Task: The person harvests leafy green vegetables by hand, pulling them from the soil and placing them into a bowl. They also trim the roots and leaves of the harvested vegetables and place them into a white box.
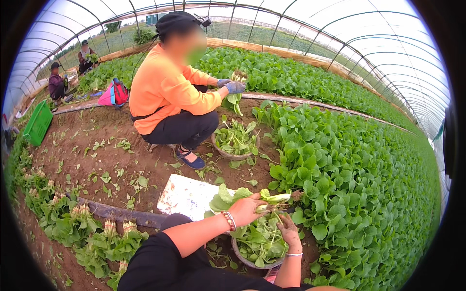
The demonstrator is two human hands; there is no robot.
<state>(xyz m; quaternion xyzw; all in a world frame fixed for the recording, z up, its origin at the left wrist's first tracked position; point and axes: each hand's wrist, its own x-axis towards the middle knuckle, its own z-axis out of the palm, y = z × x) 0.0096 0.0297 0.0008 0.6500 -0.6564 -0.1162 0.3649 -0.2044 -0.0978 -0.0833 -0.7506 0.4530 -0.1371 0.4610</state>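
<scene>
— Nearest to us, what are the two hands doing?

— Both are over a round basket (242, 259) of cut greens on the soil. The left hand (246, 209) is closed around a leafy plant (272, 199), gripping it by its pale stalks. The right hand (288, 231) sits just below, fingers curled up toward the plant's root end; whether it grips anything I cannot tell.

— How does the plant look?

— Broad, bright green leaves fan out to the left, the stalks are whitish green, and a small brown tuft of roots sticks out on the right. It lies roughly level, held above the basket's far rim.

— And around it?

— A white board (187, 194) lies flat on the soil just left of the basket. Tied bundles of greens (109, 237) lie in a row at the near left. To the right, a dense bed of growing plants (359, 184) runs far back.

— Anyone else?

— A person in an orange top (167, 89) squats beyond, gloved hands (230, 86) holding another plant above a second basket (236, 140). Two more people (70, 68) sit far left, near a green crate (38, 122).
</scene>
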